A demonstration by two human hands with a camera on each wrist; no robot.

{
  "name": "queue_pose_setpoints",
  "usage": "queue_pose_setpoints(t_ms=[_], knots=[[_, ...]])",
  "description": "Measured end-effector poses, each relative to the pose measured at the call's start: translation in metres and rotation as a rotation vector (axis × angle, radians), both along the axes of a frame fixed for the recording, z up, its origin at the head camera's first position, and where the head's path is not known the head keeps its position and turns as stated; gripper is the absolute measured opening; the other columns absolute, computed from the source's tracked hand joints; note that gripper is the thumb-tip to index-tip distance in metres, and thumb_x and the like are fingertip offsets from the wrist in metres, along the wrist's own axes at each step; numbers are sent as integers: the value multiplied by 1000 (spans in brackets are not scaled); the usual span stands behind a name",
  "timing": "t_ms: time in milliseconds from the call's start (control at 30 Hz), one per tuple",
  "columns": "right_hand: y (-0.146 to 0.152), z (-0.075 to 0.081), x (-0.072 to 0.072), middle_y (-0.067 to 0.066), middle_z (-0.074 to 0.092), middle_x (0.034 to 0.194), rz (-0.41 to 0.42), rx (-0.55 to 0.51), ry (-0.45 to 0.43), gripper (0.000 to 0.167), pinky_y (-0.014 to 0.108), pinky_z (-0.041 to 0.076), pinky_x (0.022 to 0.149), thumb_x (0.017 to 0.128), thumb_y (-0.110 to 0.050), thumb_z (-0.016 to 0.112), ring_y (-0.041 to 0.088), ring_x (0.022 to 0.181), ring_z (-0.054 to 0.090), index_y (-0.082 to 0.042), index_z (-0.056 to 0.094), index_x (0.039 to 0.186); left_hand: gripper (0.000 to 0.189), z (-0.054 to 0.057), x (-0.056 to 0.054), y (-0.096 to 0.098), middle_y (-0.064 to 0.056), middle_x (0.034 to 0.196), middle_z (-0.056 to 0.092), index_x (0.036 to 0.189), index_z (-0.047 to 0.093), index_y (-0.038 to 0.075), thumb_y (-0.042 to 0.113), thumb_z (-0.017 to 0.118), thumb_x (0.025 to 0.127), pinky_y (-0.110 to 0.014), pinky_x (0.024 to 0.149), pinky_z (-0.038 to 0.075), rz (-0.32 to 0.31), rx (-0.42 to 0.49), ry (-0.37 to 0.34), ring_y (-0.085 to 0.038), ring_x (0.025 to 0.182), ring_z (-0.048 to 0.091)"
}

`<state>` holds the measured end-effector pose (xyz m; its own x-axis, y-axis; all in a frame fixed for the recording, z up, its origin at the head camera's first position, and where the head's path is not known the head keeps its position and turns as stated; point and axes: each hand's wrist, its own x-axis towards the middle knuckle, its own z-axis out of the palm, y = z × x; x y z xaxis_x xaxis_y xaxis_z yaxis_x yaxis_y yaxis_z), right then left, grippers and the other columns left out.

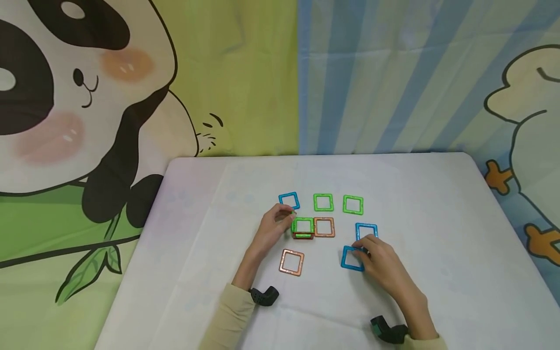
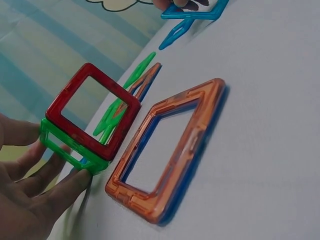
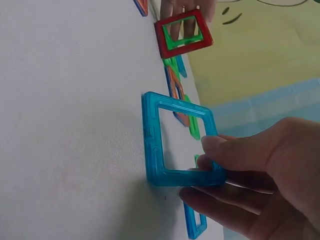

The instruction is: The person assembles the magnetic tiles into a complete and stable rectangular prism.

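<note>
My left hand [image 1: 274, 226] pinches the side of a small upright build of magnetic tiles. In the left wrist view, thumb and fingers touch its green tile [image 2: 97, 166], and a red tile [image 2: 68, 90] forms the adjoining face. My right hand [image 1: 385, 262] holds a blue square magnetic tile [image 3: 154, 140] by one edge between thumb and fingers, tilted up from the table. Against the build's right side lies an orange tile [image 1: 324, 236]. Nearer the front, a separate orange tile [image 2: 135, 206] lies flat, with blue showing along its underside.
On the white table [image 1: 197, 218], behind the build, lie a blue tile [image 1: 288, 194], a green tile [image 1: 323, 196] and another green tile [image 1: 353, 212]. Just beyond my right hand is a second blue tile [image 1: 366, 225]. A cartoon-printed curtain [image 1: 245, 97] hangs behind the table.
</note>
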<state>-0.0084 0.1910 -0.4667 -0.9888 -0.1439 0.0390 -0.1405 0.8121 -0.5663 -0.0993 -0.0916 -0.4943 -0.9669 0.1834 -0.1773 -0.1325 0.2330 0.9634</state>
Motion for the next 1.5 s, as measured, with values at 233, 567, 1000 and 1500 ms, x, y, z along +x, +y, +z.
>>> queue_pose_setpoints(t_ms=[233,567,1000,1500], knots=[[-5,2,-8,6,71,97,65,-10,69,14,34,57,72,88,1,78,15,82,62,-5,74,100,31,1,0,-2,-6,123,67,126,64,9,26,66,101,-51,111,42,-6,8,-2,-26,126,58],[-11,5,-22,6,72,98,128,-19,111,17,36,58,74,86,4,78,17,86,66,-5,73,99,27,3,0,-2,-7,123,67,125,64,11,25,65,101,-50,111,43,-6,10,-8,-26,126,59],[-21,3,-34,2,71,96,176,8,205,19,34,57,73,84,1,82,14,84,66,-7,73,98,31,0,1,-2,-8,124,67,126,63,7,27,65,102,-49,109,45,-10,4,15,-26,125,60],[-38,2,-45,3,69,96,208,15,216,19,35,57,72,85,-2,82,15,83,64,-8,71,99,30,1,0,-1,-10,125,66,126,64,9,26,66,101,-50,111,44,0,8,7,-27,126,59]])
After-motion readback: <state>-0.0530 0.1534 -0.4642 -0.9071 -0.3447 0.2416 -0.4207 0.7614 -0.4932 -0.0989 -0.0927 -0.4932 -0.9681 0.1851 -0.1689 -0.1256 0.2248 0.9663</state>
